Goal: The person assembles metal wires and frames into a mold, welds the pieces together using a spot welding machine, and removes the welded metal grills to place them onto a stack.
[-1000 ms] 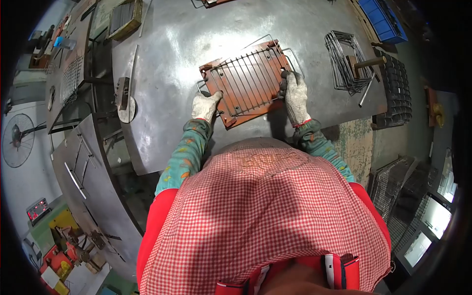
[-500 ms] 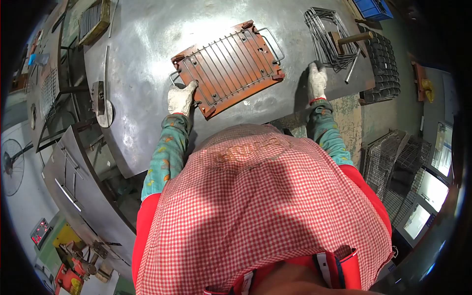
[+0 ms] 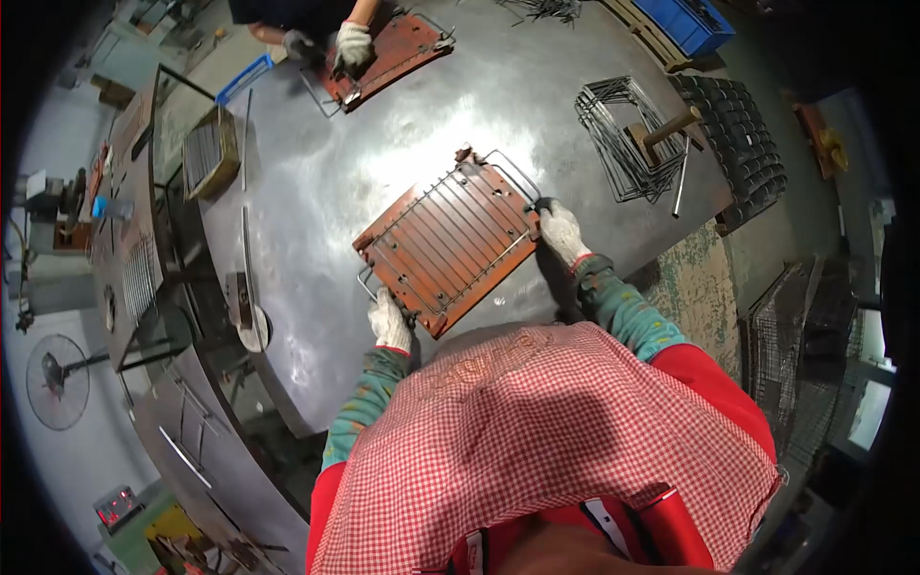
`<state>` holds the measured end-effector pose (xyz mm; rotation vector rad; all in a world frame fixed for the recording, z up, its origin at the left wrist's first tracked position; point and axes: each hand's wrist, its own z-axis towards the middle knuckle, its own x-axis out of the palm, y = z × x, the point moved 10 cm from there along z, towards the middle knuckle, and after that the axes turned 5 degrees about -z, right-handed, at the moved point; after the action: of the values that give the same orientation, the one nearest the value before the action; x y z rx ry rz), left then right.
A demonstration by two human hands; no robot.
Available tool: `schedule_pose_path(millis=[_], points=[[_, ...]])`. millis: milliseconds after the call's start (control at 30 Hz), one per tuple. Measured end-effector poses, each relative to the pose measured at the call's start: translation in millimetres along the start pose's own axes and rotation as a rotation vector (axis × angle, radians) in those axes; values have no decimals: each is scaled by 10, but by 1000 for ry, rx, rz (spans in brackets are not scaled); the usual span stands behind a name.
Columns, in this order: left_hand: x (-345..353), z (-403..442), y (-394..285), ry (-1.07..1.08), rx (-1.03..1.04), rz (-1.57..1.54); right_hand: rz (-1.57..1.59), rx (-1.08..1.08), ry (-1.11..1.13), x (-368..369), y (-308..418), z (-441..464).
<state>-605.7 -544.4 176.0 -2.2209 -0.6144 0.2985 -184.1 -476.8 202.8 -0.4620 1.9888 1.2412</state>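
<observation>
A wire grill rack [image 3: 450,233] with thin parallel bars lies on a reddish-brown jig board [image 3: 471,280] with raised corner blocks. Wire loop handles stick out at both of its ends. My left hand [image 3: 389,322], in a white knitted glove, is closed at the near left corner, around the lower end of the left handle [image 3: 364,280]. At the other end, my gloved right hand [image 3: 563,233] is closed at the lower end of the right handle [image 3: 513,171]; its fingertips look dark. Exact finger contact is partly hidden on both sides.
Bent wire frames [image 3: 623,134] lie stacked at the right, with a wooden-handled hammer [image 3: 671,134] on them. Across the metal table [image 3: 316,211], a co-worker's gloved hand [image 3: 353,46] works at another jig board [image 3: 407,48]. A wooden box of rods [image 3: 209,153] stands left.
My right hand has moved left from the table beside the wire frames to the rack's right handle. My left hand has shifted at the left corner. The view now takes in the co-worker.
</observation>
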Motion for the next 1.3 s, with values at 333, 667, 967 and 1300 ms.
schedule_pose_path(millis=[333,667,967,1300], points=[[1951,-219,-567,684,194,857,-232,-715,87,-552,2588,368],[2062,-2928,-2571,1084,1231,1360,-333,-614,383,-166,1998,68],[1632,-3070,-2507,1084,930,1443,215,-666,431,732,855,378],[1848,-3805,-2997,1176,1068,1732,-237,-364,198,452,986,332]])
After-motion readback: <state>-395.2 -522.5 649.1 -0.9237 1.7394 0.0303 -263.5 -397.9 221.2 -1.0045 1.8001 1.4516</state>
